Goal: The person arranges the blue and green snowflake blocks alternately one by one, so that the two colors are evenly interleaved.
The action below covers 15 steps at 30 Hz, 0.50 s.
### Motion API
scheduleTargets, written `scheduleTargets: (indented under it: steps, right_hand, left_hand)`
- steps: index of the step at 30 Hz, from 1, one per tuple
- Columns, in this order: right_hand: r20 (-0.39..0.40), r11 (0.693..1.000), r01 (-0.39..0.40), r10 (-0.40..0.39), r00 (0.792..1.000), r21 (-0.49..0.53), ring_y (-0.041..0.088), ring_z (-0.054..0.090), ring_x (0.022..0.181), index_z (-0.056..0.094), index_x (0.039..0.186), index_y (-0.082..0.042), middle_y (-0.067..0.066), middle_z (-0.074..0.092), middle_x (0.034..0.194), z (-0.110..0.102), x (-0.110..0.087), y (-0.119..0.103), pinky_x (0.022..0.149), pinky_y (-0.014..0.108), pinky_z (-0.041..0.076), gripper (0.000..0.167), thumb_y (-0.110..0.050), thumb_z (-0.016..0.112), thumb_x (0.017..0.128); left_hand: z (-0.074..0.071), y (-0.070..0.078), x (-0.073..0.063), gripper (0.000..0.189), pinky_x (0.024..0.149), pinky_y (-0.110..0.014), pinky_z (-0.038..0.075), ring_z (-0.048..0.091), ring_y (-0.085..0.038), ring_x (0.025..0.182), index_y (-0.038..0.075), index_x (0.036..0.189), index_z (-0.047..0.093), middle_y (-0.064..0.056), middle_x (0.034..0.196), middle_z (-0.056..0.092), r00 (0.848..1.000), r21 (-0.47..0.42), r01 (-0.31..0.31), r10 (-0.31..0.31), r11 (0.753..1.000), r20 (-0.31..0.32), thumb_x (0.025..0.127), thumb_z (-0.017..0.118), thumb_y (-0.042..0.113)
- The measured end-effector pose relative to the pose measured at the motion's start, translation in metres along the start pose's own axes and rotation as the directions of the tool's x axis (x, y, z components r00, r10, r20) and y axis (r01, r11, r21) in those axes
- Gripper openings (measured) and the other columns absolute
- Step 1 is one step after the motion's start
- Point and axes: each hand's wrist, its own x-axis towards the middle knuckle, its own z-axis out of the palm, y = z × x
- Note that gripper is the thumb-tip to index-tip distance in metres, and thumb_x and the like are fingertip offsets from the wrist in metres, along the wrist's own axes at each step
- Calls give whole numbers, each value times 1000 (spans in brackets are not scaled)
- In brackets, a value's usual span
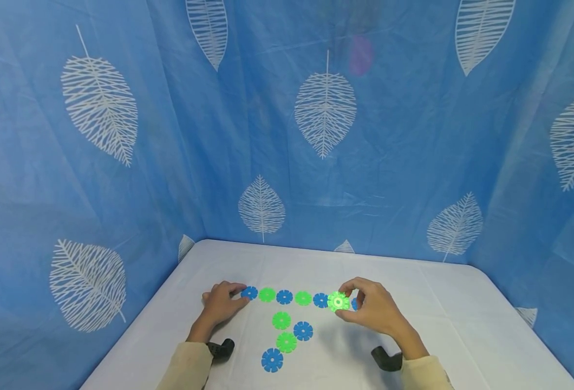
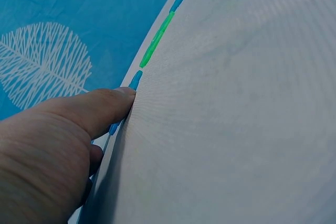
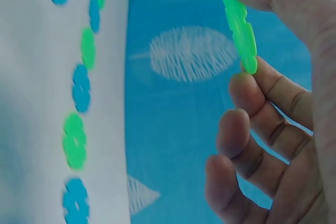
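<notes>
At the left end of a row of notched plastic interlocking discs, my left hand (image 1: 221,304) pinches a blue disc (image 1: 249,293) between thumb and index finger. Its thumb presses the disc's edge at the tabletop in the left wrist view. My right hand (image 1: 372,304) holds a green interlocking disc (image 3: 242,32) by its edges, thumb on one side and index fingertip on the other, lifted off the table. The other right fingers are loosely curled. Beneath that held disc lies a green disc (image 3: 74,141) of the row, hidden in the head view, with a blue disc (image 3: 76,201) at its right.
Between the hands the row alternates blue and green, including a green disc (image 1: 304,298) and a blue disc (image 1: 284,297). Several loose discs, such as a blue one (image 1: 272,359), lie nearer me on the white tabletop (image 1: 248,260). A blue leaf-patterned curtain (image 1: 389,179) surrounds the table.
</notes>
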Motion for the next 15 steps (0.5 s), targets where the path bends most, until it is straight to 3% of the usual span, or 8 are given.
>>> scheduleTargets:
  steps: [7, 15]
  right_hand:
    - [-115, 994, -96, 90, 989, -55, 2, 48, 60, 71, 103, -25, -10, 65, 90, -26, -3, 21, 53, 24, 41, 40, -30, 91, 69]
    - [-154, 983, -166, 154, 976, -71, 4, 50, 63, 72, 105, -23, -4, 67, 90, -38, -10, 38, 54, 26, 42, 40, -36, 89, 72]
  left_hand:
    - [-1, 1, 0, 36, 83, -49, 25, 57, -22, 103, 22, 115, 75, -3, 109, 70, 1000, 4, -10, 10, 1000, -10, 82, 80, 34]
    - [0, 3, -1, 36, 83, -48, 25, 57, -22, 102, 22, 116, 75, -4, 109, 70, 1000, 3, -1, 1, 1000, -7, 82, 80, 35]
